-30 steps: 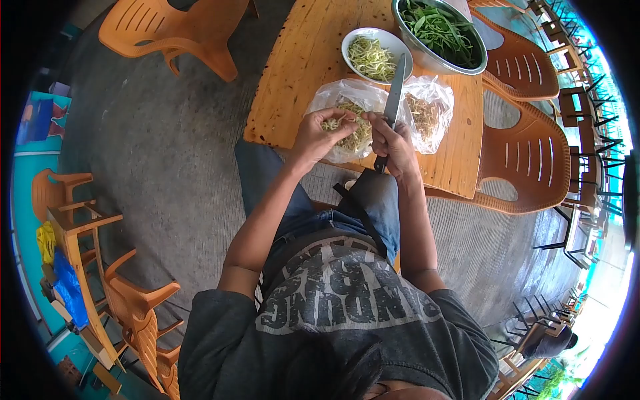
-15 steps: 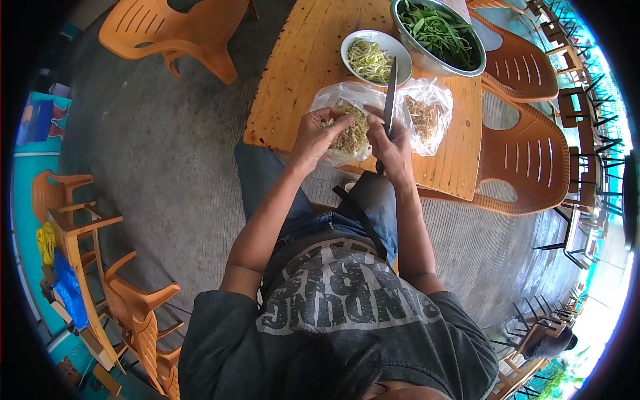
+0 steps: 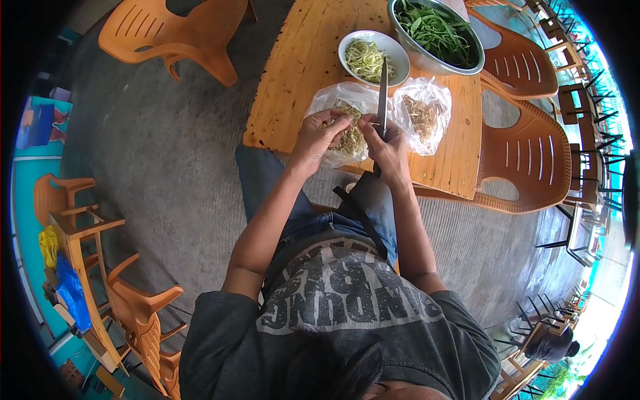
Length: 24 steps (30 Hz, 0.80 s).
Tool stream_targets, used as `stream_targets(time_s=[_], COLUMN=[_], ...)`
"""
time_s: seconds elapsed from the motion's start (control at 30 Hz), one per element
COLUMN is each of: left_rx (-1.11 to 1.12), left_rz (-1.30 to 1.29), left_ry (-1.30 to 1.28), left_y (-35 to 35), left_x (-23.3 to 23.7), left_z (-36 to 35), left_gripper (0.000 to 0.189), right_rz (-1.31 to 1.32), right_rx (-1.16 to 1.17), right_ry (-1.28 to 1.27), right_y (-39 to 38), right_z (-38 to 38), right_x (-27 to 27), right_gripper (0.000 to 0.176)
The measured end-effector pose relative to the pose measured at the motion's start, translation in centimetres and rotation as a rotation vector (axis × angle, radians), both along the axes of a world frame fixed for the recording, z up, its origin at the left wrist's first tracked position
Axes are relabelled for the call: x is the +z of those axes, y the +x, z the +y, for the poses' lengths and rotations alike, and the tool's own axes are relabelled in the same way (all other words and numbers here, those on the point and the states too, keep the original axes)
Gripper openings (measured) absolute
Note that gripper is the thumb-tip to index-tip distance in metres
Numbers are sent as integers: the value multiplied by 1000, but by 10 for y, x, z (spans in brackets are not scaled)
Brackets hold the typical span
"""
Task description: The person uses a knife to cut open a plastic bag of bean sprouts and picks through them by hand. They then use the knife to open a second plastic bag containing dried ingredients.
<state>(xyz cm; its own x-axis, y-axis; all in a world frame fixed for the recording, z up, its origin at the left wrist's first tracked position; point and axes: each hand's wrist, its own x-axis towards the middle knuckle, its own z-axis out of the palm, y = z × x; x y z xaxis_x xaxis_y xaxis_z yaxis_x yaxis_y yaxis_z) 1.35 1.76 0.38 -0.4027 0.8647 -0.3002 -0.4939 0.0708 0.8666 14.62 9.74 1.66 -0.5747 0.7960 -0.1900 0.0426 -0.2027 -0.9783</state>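
Over a clear plastic bag (image 3: 329,98) of bean sprouts (image 3: 350,142), my left hand (image 3: 323,135) pinches some sprouts between thumb and fingers. My right hand (image 3: 388,147) is closed around a kitchen knife (image 3: 383,93), its blade pointing away from me and its handle end under the palm. The right thumb and fingertip come close to the left fingertips, at the sprouts. Just beyond the knife tip stands a white bowl (image 3: 346,65) of paler sprouts. A second clear bag (image 3: 441,120), holding brownish trimmings, lies right of my right hand.
A metal bowl (image 3: 412,49) of green leaves stands at the far right of the wooden table (image 3: 287,73). Orange plastic chairs (image 3: 533,160) line the table's right side. Another orange chair (image 3: 180,33) is at the upper left. My legs are at the table's near edge.
My right hand has moved slightly left, its fingertips closer to my left hand. The knife has shifted left with it and its blade is more upright in view.
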Motion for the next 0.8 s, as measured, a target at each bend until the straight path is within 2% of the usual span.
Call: stream_targets(time_s=[0.13, 0.23, 0.3, 0.5, 0.6, 0.7, 0.8], left_rx=[-40, -51, -50, -38, -4, 24, 30], left_rz=[18, -109, -103, -98, -21, 56, 95], left_ry=[-8, 27, 34, 36, 0, -35, -45], left_y=[-2, -2, -3, -1, -2, -2, -2], left_x=[-3, -3, -3, -1, -1, 1, -1], left_z=[-1, -3, -3, -3, -4, -4, -3], left_gripper=[12, 13, 14, 14, 13, 14, 14], right_rz=[-28, -41, -37, -239, -97, -4, -47], right_rx=[26, 36, 32, 90, 69, 153, 158], right_ry=[24, 53, 63, 330, 253, -55, 156], right_y=[2, 4, 5, 7, 6, 15, 14], right_z=[2, 2, 3, 9, 6, 7, 6], right_x=[-1, 2, 3, -4, -9, 3, -1], right_gripper=[19, 17, 16, 18, 27, 35, 39])
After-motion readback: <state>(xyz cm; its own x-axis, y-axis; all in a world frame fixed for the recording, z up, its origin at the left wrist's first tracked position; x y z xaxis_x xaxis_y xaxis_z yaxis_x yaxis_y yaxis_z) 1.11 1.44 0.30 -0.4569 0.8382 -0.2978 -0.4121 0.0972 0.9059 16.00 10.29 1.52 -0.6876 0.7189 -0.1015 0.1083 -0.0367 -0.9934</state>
